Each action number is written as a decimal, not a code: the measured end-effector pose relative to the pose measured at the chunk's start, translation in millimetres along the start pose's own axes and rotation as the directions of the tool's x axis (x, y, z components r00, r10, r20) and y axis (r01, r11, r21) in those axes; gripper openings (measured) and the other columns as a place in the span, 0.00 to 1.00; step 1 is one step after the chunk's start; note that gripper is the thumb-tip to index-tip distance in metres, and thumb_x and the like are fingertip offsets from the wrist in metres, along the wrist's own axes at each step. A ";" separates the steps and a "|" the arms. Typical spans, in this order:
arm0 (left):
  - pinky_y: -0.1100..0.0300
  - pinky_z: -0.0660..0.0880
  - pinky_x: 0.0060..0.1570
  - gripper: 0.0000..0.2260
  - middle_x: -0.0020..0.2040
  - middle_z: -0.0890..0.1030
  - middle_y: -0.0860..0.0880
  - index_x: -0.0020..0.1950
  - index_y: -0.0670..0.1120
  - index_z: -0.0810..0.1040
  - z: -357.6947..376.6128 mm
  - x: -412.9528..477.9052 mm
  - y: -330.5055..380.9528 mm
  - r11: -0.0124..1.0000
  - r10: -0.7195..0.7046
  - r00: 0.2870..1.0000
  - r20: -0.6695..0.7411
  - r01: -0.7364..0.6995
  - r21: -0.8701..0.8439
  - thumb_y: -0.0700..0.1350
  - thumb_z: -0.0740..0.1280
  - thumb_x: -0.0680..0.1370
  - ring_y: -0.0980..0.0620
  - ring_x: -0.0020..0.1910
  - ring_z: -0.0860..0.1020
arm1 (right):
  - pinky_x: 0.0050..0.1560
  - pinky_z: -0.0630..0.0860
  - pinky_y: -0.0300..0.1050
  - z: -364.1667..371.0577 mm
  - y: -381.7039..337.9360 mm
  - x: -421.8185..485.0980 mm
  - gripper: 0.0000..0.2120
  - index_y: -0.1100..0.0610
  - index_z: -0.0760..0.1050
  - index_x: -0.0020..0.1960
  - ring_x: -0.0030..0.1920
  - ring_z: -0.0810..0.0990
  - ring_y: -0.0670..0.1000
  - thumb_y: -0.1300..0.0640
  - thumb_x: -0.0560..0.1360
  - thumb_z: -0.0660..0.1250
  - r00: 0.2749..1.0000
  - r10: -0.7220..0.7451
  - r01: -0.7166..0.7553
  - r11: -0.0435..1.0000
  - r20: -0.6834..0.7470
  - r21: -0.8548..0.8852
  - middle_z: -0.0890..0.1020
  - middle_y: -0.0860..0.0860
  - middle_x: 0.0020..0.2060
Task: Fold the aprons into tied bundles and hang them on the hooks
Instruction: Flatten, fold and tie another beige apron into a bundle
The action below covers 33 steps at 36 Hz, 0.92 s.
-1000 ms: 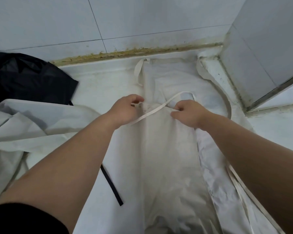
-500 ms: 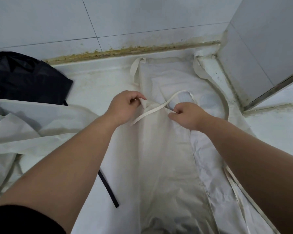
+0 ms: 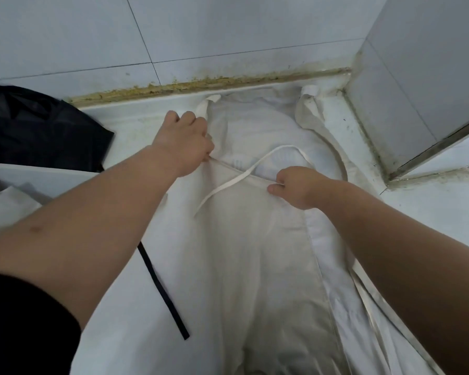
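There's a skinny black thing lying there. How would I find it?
Start at the white counter under the tiled wall. Left of the long cream cloth apron lies the thin black fabric strap. It is the only dark, straight ribbon; the other ties are white.

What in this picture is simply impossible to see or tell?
All from the head view:
- Hooks: none in frame.
- White apron: the bottom edge cuts off its lower end.
- Left hand: its fingertips curl underneath, hiding its exact hold on the apron's fold.
- Black cloth: cut by the left edge and too dark to show folds.
- Long tie: partly hidden beneath the right forearm.
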<state>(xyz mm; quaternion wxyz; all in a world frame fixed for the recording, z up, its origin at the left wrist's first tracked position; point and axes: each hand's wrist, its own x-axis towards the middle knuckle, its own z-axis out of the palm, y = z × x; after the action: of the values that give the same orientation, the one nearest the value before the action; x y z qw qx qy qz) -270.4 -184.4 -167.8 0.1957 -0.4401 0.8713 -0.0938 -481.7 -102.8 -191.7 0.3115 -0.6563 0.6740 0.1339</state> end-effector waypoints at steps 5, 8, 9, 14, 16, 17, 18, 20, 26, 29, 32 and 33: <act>0.50 0.62 0.58 0.14 0.61 0.70 0.45 0.63 0.52 0.75 20.6 -1.1 15.5 0.984 -0.164 0.986 0.011 0.165 -0.063 0.42 0.59 0.80 0.43 0.62 0.66 | 0.50 0.64 0.44 0.6 1.9 -2.4 0.15 0.57 0.69 0.49 0.51 0.72 0.54 0.47 0.82 0.51 0.999 -0.031 0.030 0.999 0.021 0.029 0.73 0.52 0.47; 0.50 0.62 0.59 0.15 0.63 0.70 0.45 0.64 0.50 0.75 31.7 -6.0 19.8 0.937 -0.269 0.962 0.045 0.272 -0.217 0.40 0.58 0.79 0.42 0.63 0.66 | 0.50 0.63 0.41 -1.9 2.0 -3.7 0.16 0.60 0.73 0.57 0.57 0.73 0.55 0.50 0.82 0.53 0.999 -0.041 0.041 0.999 0.030 0.017 0.74 0.53 0.52; 0.50 0.62 0.59 0.15 0.63 0.69 0.44 0.64 0.49 0.74 34.6 -8.1 21.3 0.898 -0.318 0.947 0.055 0.319 -0.304 0.40 0.58 0.79 0.42 0.63 0.66 | 0.51 0.63 0.42 -1.7 2.5 -2.5 0.15 0.59 0.73 0.57 0.58 0.73 0.54 0.50 0.82 0.54 0.999 -0.037 0.037 0.999 0.023 0.002 0.75 0.53 0.53; 0.50 0.64 0.61 0.21 0.68 0.66 0.43 0.70 0.47 0.69 33.2 -22.8 38.0 0.639 -0.441 0.897 -0.003 0.312 -0.703 0.39 0.61 0.77 0.41 0.65 0.66 | 0.64 0.62 0.52 10.2 0.3 2.8 0.16 0.52 0.73 0.54 0.59 0.73 0.55 0.42 0.80 0.54 0.992 0.087 -0.100 0.985 -0.095 -0.139 0.76 0.50 0.53; 0.49 0.66 0.60 0.19 0.65 0.70 0.42 0.68 0.46 0.73 30.4 -34.5 46.7 0.636 -0.422 0.898 -0.121 0.199 -0.745 0.41 0.62 0.77 0.39 0.63 0.69 | 0.62 0.63 0.51 16.4 -1.6 0.2 0.17 0.52 0.74 0.58 0.60 0.74 0.56 0.43 0.80 0.54 0.977 0.092 -0.129 0.973 -0.192 -0.192 0.76 0.52 0.56; 0.48 0.69 0.59 0.18 0.63 0.73 0.42 0.65 0.46 0.75 29.4 -40.8 51.1 0.641 -0.390 0.907 -0.160 0.143 -0.754 0.45 0.62 0.76 0.38 0.60 0.71 | 0.62 0.63 0.52 18.7 -1.7 -1.9 0.17 0.52 0.74 0.59 0.60 0.73 0.56 0.43 0.80 0.54 0.969 0.094 -0.141 0.970 -0.230 -0.199 0.76 0.52 0.57; 0.47 0.71 0.58 0.19 0.61 0.75 0.43 0.63 0.46 0.77 28.5 -48.1 55.8 0.647 -0.337 0.922 -0.190 0.080 -0.759 0.51 0.60 0.75 0.38 0.59 0.72 | 0.63 0.62 0.52 21.3 -1.3 -4.4 0.17 0.52 0.74 0.60 0.61 0.73 0.57 0.43 0.80 0.54 0.962 0.102 -0.153 0.969 -0.255 -0.192 0.76 0.53 0.57; 0.48 0.70 0.59 0.26 0.60 0.78 0.46 0.61 0.49 0.79 26.8 -64.0 66.4 0.675 -0.182 0.964 -0.192 -0.020 -0.738 0.60 0.55 0.72 0.41 0.60 0.74 | 0.66 0.61 0.54 24.5 -0.7 -9.5 0.18 0.52 0.73 0.61 0.61 0.72 0.58 0.44 0.80 0.53 0.955 0.113 -0.162 0.974 -0.273 -0.161 0.75 0.53 0.58; 0.43 0.43 0.73 0.33 0.79 0.44 0.53 0.77 0.62 0.51 48.5 -98.0 86.4 0.862 -0.005 0.970 0.243 0.127 -0.491 0.69 0.57 0.75 0.49 0.78 0.43 | 0.68 0.57 0.55 33.6 -2.6 -41.3 0.34 0.48 0.56 0.74 0.70 0.64 0.57 0.41 0.74 0.65 0.958 0.022 -0.046 0.996 -0.287 -0.080 0.64 0.54 0.71; 0.44 0.46 0.73 0.32 0.79 0.40 0.49 0.77 0.62 0.49 48.2 -106.7 90.6 0.842 -0.114 0.955 0.275 0.239 -0.484 0.65 0.58 0.77 0.46 0.77 0.43 | 0.67 0.62 0.53 46.9 -1.9 -57.2 0.37 0.47 0.55 0.75 0.69 0.65 0.57 0.42 0.72 0.68 0.979 -0.029 0.019 0.998 -0.202 -0.052 0.62 0.53 0.71; 0.48 0.55 0.70 0.28 0.78 0.46 0.46 0.77 0.57 0.53 41.0 -117.9 103.8 0.818 -0.257 0.942 0.214 0.330 -0.471 0.58 0.59 0.80 0.44 0.75 0.52 | 0.65 0.64 0.52 64.5 2.0 -71.2 0.33 0.48 0.56 0.74 0.67 0.67 0.58 0.40 0.74 0.65 0.984 0.028 -0.037 0.998 -0.177 -0.052 0.62 0.54 0.70; 0.49 0.58 0.68 0.26 0.78 0.50 0.46 0.77 0.55 0.54 39.6 -122.2 107.9 0.803 -0.294 0.936 0.193 0.352 -0.482 0.55 0.59 0.81 0.43 0.73 0.55 | 0.65 0.65 0.52 68.5 2.9 -75.0 0.32 0.49 0.57 0.74 0.67 0.67 0.59 0.41 0.75 0.64 0.980 0.053 -0.058 0.998 -0.191 -0.020 0.63 0.55 0.70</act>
<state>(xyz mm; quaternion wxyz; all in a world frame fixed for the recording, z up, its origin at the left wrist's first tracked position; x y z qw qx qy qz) -266.9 -21.7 -208.3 0.1007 -0.6223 0.7650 0.1317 -472.0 -2.0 -200.4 0.2335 -0.6510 0.7169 0.0875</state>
